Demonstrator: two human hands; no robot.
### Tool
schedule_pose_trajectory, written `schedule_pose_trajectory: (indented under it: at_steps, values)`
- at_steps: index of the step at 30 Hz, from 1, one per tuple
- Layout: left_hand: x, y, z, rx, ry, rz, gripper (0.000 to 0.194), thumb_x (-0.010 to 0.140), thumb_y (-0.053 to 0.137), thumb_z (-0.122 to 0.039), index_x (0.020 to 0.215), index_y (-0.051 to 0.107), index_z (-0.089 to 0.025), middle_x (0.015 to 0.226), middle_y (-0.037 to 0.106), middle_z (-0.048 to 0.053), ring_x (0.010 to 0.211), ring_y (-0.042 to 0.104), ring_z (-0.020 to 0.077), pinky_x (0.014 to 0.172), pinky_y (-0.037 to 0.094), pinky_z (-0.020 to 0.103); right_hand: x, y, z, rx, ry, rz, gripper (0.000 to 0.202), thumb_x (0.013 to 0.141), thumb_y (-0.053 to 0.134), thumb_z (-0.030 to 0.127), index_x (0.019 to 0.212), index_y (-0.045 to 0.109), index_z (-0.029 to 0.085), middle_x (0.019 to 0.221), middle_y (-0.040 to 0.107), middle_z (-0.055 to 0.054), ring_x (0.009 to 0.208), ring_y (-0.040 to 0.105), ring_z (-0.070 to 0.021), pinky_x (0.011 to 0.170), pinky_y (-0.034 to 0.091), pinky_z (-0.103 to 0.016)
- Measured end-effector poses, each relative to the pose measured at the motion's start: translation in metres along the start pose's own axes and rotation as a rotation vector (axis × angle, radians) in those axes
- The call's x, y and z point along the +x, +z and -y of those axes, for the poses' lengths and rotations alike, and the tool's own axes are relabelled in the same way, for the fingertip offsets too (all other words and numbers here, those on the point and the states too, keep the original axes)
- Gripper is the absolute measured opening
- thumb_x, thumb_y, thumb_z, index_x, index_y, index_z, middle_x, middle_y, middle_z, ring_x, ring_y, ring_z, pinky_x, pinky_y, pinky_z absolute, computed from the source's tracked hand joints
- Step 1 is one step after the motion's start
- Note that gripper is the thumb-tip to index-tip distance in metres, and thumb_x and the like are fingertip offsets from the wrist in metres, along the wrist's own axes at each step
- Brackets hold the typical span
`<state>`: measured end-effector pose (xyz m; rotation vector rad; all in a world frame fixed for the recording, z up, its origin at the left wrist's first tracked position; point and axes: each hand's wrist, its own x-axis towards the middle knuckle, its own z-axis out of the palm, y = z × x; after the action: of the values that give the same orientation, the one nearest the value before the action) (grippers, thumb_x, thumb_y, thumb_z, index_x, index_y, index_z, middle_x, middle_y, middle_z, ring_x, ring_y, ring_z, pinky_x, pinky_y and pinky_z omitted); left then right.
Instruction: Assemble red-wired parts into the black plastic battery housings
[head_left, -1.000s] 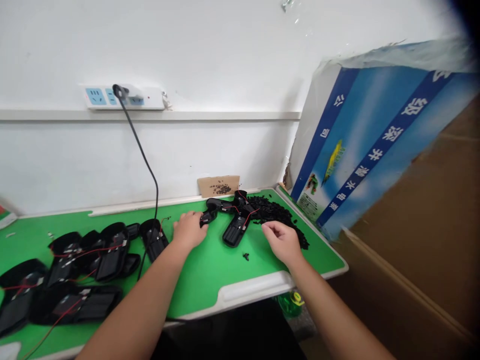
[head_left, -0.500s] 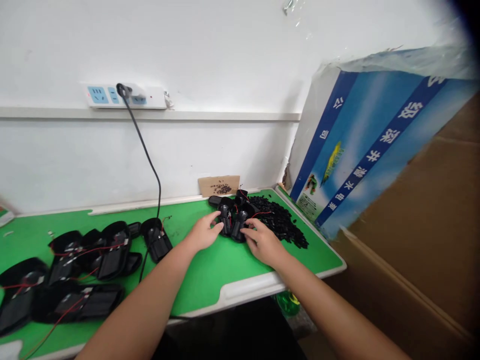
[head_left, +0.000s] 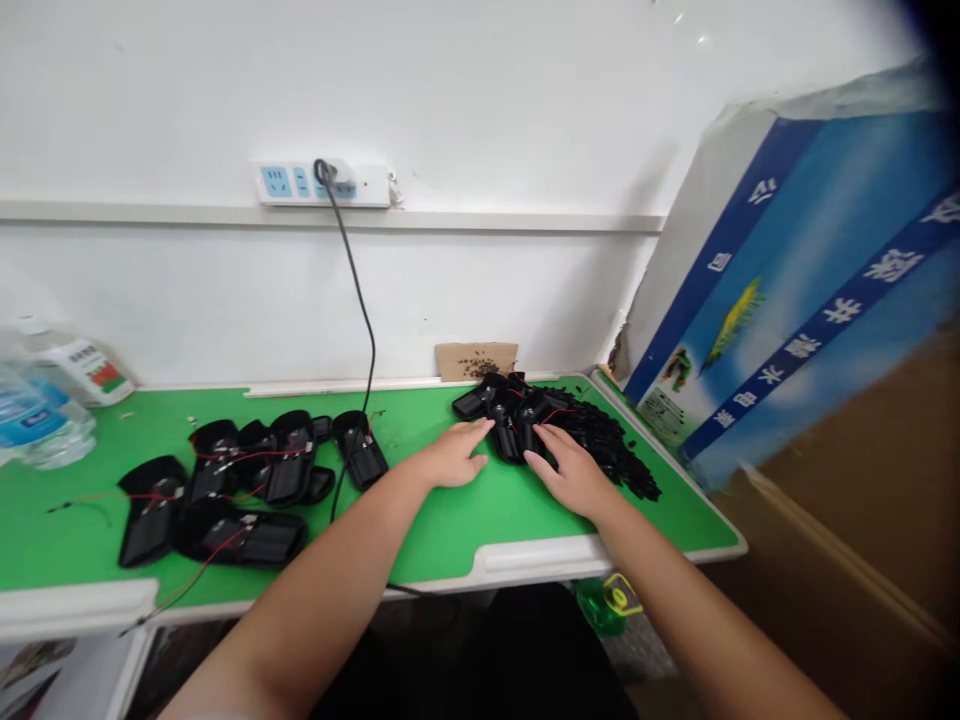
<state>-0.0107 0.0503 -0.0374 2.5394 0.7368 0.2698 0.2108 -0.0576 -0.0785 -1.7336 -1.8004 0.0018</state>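
Note:
Several black plastic housings with red wires (head_left: 506, 425) are grouped on the green table, next to a heap of small black pieces (head_left: 611, 450). My left hand (head_left: 454, 455) is at the left side of this group, its fingers apart and the fingertips by a housing's edge. On the group's right side, my right hand (head_left: 568, 468) has thumb and fingers spread, the tips near or touching a housing. Neither hand is closed around anything. Farther left lie several more black housings (head_left: 289, 460) with red wires.
A black cable (head_left: 360, 290) hangs from the power strip (head_left: 375, 187) across the green table (head_left: 420, 535). Cardboard with tiny dark pieces (head_left: 450, 362) stands by the wall. Bottles (head_left: 86, 370) are at left, a large blue box (head_left: 795, 280) at right.
The view has turned left, bringing the bottles into sight. My hands have opened a little around the grouped housings, and one housing at the group's left now lies more spread out.

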Motion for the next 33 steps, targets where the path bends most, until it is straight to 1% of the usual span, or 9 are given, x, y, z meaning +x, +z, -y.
schedule_pose_trajectory:
  at_steps: [6,11,16,20,23,25,27,30,33]
  values:
    - [-0.014,-0.013,-0.017,0.207,-0.097,-0.038,0.06,0.089,0.049,-0.038,0.144,0.043,-0.015,0.153,0.036,0.014,0.14,0.034,0.0288,0.114,0.031,0.042,-0.006,0.006,-0.001,-0.092,-0.007,0.011,0.068,0.09,0.047,0.055,0.137,0.049,0.006,0.143,0.043,-0.022,0.131,0.046,-0.0318,0.112,0.038,-0.045]
    - [-0.033,-0.032,-0.04,0.411,-0.327,-0.03,0.055,0.085,0.052,-0.044,0.132,0.055,-0.016,0.132,0.055,0.021,0.125,0.046,0.0404,0.099,0.038,0.062,-0.011,0.008,-0.001,-0.107,-0.03,0.001,0.065,0.09,0.047,0.055,0.136,0.05,0.009,0.146,0.038,-0.021,0.132,0.046,-0.0334,0.111,0.04,-0.046]
    - [-0.071,-0.037,-0.032,0.569,-0.504,0.01,0.057,0.081,0.06,-0.045,0.127,0.059,-0.011,0.137,0.049,0.027,0.133,0.035,0.0483,0.101,0.019,0.075,-0.015,0.013,-0.004,-0.114,-0.006,-0.001,0.065,0.09,0.045,0.056,0.135,0.053,0.009,0.145,0.038,-0.022,0.131,0.046,-0.0351,0.111,0.04,-0.046]
    - [-0.114,-0.046,-0.028,0.632,-0.474,-0.012,0.045,0.087,0.053,-0.034,0.124,0.061,-0.01,0.142,0.046,0.025,0.138,0.029,0.043,0.108,0.01,0.071,-0.017,0.016,-0.004,-0.121,-0.031,-0.026,0.064,0.09,0.045,0.056,0.131,0.056,0.008,0.143,0.039,-0.024,0.13,0.046,-0.0364,0.109,0.041,-0.047]
    - [-0.151,-0.056,-0.039,0.623,-0.33,-0.042,0.043,0.088,0.052,-0.034,0.126,0.061,-0.017,0.147,0.043,0.016,0.143,0.026,0.0331,0.117,0.011,0.057,-0.019,0.011,-0.003,-0.122,-0.076,-0.11,0.06,0.089,0.048,0.054,0.124,0.06,0.007,0.14,0.042,-0.024,0.128,0.048,-0.0367,0.107,0.043,-0.048]
    - [-0.183,-0.061,-0.047,0.548,-0.176,-0.193,0.04,0.089,0.049,-0.036,0.125,0.062,-0.022,0.146,0.046,0.01,0.141,0.031,0.0268,0.118,0.017,0.047,-0.023,0.003,0.0,-0.104,-0.133,-0.203,0.054,0.088,0.05,0.05,0.118,0.064,0.007,0.137,0.045,-0.024,0.126,0.049,-0.0361,0.107,0.042,-0.049]
    - [-0.223,-0.067,-0.045,0.458,-0.189,-0.494,0.033,0.089,0.049,-0.035,0.114,0.067,-0.023,0.138,0.054,0.008,0.135,0.04,0.025,0.117,0.025,0.043,-0.028,-0.006,0.012,-0.067,-0.198,-0.288,0.045,0.087,0.053,0.045,0.113,0.066,0.01,0.131,0.051,-0.022,0.124,0.05,-0.035,0.107,0.042,-0.05]
    - [-0.287,-0.077,-0.025,0.362,-0.717,-0.9,0.031,0.086,0.05,-0.039,0.107,0.066,-0.022,0.131,0.058,0.007,0.128,0.048,0.0223,0.112,0.032,0.035,-0.037,-0.015,0.062,0.044,-0.312,-0.319,0.032,0.086,0.056,0.036,0.109,0.067,0.016,0.118,0.059,-0.019,0.116,0.054,-0.0326,0.101,0.045,-0.05]
    - [-0.328,-0.088,0.006,0.292,-0.999,-0.954,0.047,0.083,0.05,-0.041,0.115,0.059,-0.01,0.121,0.061,0.02,0.117,0.056,0.0318,0.099,0.043,0.043,-0.034,-0.014,0.15,0.234,-0.616,-0.118,0.031,0.09,0.05,0.028,0.115,0.066,0.017,0.119,0.062,-0.016,0.115,0.056,-0.0265,0.102,0.045,-0.042]
